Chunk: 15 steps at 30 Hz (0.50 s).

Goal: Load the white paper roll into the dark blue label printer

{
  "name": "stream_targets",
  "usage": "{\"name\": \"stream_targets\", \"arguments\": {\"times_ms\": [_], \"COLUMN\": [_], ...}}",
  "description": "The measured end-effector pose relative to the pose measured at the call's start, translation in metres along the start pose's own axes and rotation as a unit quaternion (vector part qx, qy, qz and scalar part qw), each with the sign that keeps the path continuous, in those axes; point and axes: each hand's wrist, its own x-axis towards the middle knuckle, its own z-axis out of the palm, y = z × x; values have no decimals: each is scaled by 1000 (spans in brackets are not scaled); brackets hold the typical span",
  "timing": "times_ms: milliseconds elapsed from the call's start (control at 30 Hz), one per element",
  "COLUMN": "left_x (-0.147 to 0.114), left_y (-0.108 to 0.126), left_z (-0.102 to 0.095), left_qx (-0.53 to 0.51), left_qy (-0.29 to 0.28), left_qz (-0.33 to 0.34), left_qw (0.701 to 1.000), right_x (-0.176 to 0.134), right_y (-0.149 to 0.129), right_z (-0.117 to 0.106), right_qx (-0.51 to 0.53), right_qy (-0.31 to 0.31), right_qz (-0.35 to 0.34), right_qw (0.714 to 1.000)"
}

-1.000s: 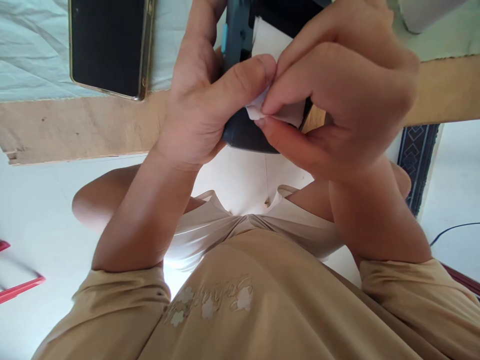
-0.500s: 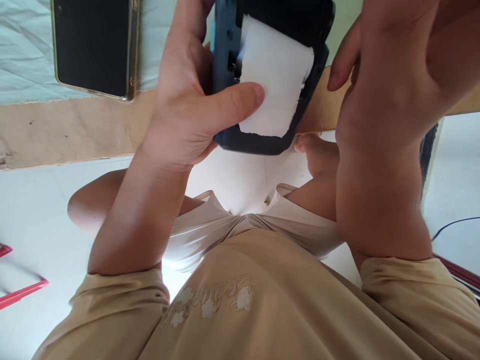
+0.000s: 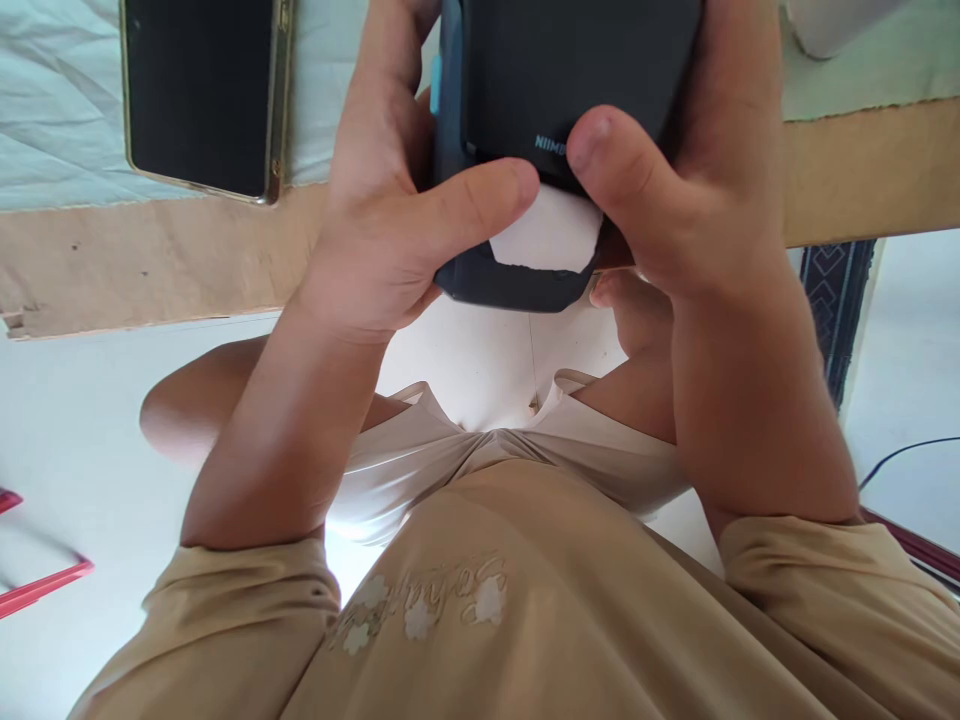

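Device: a dark grey, rounded plastic label printer [image 3: 559,85] is held at twelve o'clock, above the lap and just off the table edge.
Left hand: the left hand [image 3: 390,220] is clamped on the printer's nine o'clock side, thumb across its lower front.
Right hand: the right hand [image 3: 697,190] grips the three o'clock side, thumb pressing the lid.
Paper: a white paper strip [image 3: 546,238] shows at the printer's six o'clock, between the thumbs; probably label tape.
Phone: a black smartphone with a gold rim [image 3: 199,95] lies at ten o'clock on the pale cloth-covered table [image 3: 67,120], well apart from the hands.
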Motion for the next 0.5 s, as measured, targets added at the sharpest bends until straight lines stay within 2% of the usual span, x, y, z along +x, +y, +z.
{"name": "stream_targets", "arguments": {"times_ms": [133,200,500], "left_x": [-2,-3,-5], "left_y": [4,6,14], "left_z": [-2,-3,-1], "left_qx": [-6,-10,-18], "left_qy": [6,9,16], "left_qz": [3,4,10], "left_qw": [1000,1000,1000], "right_x": [4,5,8], "right_y": [5,6,6], "right_z": [-3,-4,-10], "right_qx": [-27,-30,-24], "right_qy": [12,6,-16], "right_qz": [-76,-93,-47], "right_qw": [997,995,998]}}
